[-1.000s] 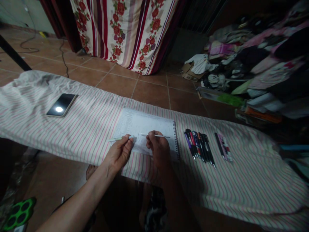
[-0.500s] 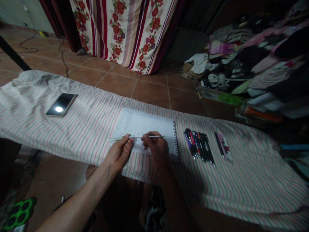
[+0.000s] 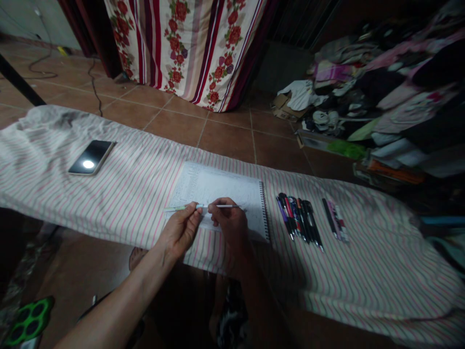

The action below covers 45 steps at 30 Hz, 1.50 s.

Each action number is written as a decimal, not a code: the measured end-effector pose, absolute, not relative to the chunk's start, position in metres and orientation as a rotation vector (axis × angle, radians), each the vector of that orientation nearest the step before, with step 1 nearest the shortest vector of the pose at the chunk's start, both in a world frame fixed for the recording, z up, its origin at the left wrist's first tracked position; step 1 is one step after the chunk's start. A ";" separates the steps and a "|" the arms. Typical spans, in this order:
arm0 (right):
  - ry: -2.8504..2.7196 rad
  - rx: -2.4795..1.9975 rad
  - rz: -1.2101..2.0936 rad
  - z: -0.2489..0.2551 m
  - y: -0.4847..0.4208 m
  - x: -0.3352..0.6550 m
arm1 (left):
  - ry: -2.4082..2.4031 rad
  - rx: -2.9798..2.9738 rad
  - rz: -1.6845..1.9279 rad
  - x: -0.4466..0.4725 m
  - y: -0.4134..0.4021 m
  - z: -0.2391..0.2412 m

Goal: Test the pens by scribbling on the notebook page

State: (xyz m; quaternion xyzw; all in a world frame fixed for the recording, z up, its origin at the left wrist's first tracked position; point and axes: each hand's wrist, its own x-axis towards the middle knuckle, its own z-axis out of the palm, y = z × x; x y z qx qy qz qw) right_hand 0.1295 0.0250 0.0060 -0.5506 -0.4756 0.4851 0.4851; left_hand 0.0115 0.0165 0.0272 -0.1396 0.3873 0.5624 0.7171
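Observation:
My left hand (image 3: 180, 230) pinches a pale green pen barrel (image 3: 174, 209) that points left. My right hand (image 3: 229, 224) pinches a thin white refill (image 3: 227, 206), its left end meeting the barrel's mouth. Both hands hover over the lower left of an open spiral notebook (image 3: 232, 186), which lies on a striped cloth (image 3: 127, 189).
A row of several pens (image 3: 298, 216) lies right of the notebook, with a few more pens (image 3: 336, 219) further right. A phone (image 3: 91, 157) lies at the left on the cloth. A clothes pile (image 3: 381, 97) fills the right; a floral curtain (image 3: 189, 43) hangs behind.
My right hand has moved left, bringing the refill's end from apart up to the barrel held by my left hand. My left hand has stayed in place.

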 end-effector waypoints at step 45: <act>-1.136 -1.316 1.091 -0.004 0.021 0.112 | 0.724 -0.276 1.245 0.015 0.019 0.017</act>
